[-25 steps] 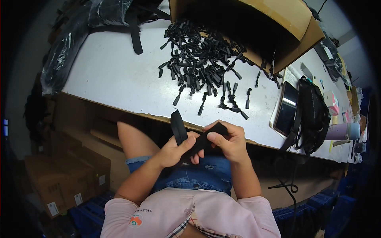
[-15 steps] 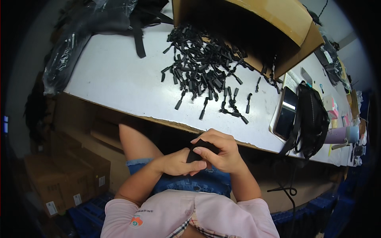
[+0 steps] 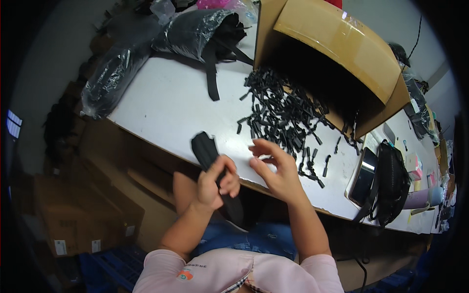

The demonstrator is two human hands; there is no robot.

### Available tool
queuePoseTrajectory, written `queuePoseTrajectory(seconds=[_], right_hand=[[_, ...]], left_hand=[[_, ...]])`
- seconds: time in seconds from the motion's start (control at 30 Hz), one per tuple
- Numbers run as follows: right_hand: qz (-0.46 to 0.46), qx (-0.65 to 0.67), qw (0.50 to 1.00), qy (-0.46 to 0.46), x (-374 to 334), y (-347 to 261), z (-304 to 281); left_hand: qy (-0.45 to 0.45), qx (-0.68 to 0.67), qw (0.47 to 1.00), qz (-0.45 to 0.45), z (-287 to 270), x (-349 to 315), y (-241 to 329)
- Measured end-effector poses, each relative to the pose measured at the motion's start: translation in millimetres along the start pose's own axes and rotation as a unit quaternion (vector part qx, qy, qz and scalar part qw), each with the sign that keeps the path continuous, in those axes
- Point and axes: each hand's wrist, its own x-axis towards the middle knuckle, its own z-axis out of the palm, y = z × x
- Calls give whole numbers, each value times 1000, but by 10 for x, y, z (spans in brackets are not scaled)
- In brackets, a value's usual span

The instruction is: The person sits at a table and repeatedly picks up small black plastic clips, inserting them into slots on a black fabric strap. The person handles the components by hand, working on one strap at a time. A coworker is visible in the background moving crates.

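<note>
My left hand (image 3: 217,181) is closed around a black webbing strap (image 3: 207,149), which sticks up over the table's front edge and hangs down below my fist. My right hand (image 3: 273,168) is open with fingers spread, holding nothing, at the near edge of a pile of small black plastic pieces (image 3: 286,117) scattered on the white table (image 3: 166,107). The two hands are apart, a short gap between them.
An open cardboard box (image 3: 337,53) lies on its side behind the pile. Black bags in clear plastic (image 3: 195,29) lie at the table's far left. A black bag (image 3: 391,188) and a dark tablet (image 3: 362,176) sit at the right. Cardboard boxes (image 3: 73,215) stand below on the left.
My hands were together over my lap, both on the strap. Now the right hand has let go and reached toward the pile, while the left lifted the strap to the table edge.
</note>
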Motion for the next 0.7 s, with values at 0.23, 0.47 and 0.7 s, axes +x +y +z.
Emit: queuePoseTrajectory(seconds=[0.23,0.47,0.7], right_hand=[[-73,-134,986,64,1700,207,361],[-195,-348,903,159,3170,510,506],[-141,-630,759,82,3981,271,453]], left_hand=[[59,-84,993,61,-311,565,651],[95,-104,990,20,-546,648,644],[33,-137,990,14,-616,588,625]])
